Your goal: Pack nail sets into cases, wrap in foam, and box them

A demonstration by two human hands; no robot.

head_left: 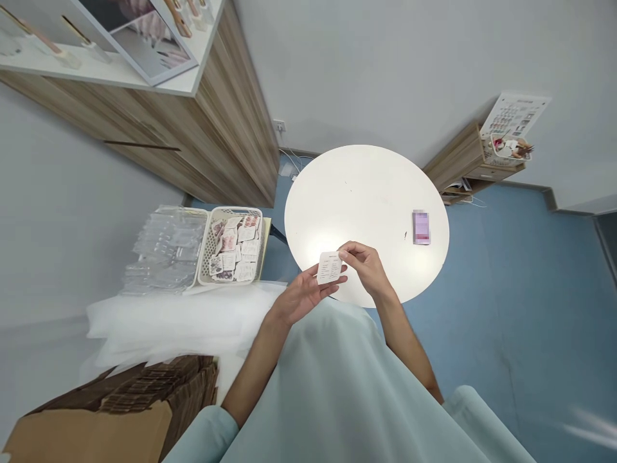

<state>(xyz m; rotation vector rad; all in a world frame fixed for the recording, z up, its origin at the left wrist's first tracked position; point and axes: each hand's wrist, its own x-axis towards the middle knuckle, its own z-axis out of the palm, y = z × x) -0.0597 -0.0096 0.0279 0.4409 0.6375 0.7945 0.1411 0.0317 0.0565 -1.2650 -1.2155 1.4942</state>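
Pale blue clothing (332, 386) lies nearest, hiding part of the near edge of the counter (361, 183). Above that edge, the right hand (365, 265) pinches a printed card (329, 269) by its top corner; the left hand (304, 294) spreads its fingers behind, probably as support, though whether they grip I cannot tell. A purple pack (421, 228) sits near the right edge; a card basket (205, 260) stands off the left edge.

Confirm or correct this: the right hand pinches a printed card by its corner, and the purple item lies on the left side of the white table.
The side is wrong: in the head view, the purple item lies on the right side of the white table. The right hand does pinch the printed card by its corner.
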